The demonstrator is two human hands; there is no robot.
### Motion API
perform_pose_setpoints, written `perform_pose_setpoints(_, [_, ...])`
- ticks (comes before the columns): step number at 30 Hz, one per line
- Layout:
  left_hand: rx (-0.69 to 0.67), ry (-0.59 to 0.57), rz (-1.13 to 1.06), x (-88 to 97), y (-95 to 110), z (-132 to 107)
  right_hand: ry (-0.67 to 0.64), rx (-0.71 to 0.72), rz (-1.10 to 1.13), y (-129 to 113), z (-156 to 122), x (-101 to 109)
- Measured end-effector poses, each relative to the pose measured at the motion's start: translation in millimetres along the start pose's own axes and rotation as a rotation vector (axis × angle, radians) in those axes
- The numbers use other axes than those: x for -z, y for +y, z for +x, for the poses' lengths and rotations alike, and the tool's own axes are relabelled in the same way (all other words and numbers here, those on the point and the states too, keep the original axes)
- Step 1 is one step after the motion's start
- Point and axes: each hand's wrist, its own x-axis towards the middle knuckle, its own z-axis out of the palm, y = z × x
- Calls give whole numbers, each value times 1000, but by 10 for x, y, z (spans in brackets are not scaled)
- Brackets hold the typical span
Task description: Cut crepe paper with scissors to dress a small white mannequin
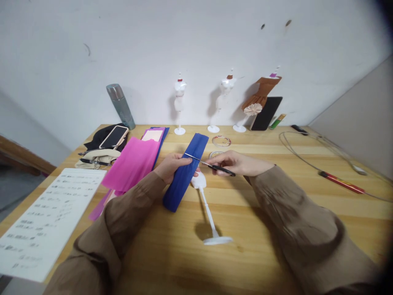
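Note:
My left hand (171,167) is closed on a strip of blue crepe paper (181,184), thumb on top. In my right hand (229,162) is a pair of scissors (221,169) with black handles. Their blades lie across the strip just above my left thumb; whether they have cut into it I cannot tell. Below the hands, a small white mannequin stand (208,213) leans on its round base, its upper part hidden behind the strip and my hands.
Pink crepe paper (132,164) lies left, beside a written sheet (46,221). A phone (114,137) and a flask (121,106) stand farther back. Along the wall are white mannequins (179,96), one in a brown paper dress (262,90). A red glue gun (342,182) lies right with its cable.

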Motion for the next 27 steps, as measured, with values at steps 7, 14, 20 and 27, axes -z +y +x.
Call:
perform_pose_setpoints(7, [-45, 26, 28, -31, 1, -27, -36, 25, 37, 23, 12, 46])
perform_pose_setpoints(14, [-27, 94, 12, -83, 22, -39, -22, 20, 66, 65, 27, 31])
perform_pose_setpoints(20, [-6, 106, -3, -99, 51, -53, -7, 4, 84, 83, 26, 37])
perform_pose_setpoints(27, [-27, 74, -11, -62, 17, -25, 2, -5, 120, 79, 23, 33])
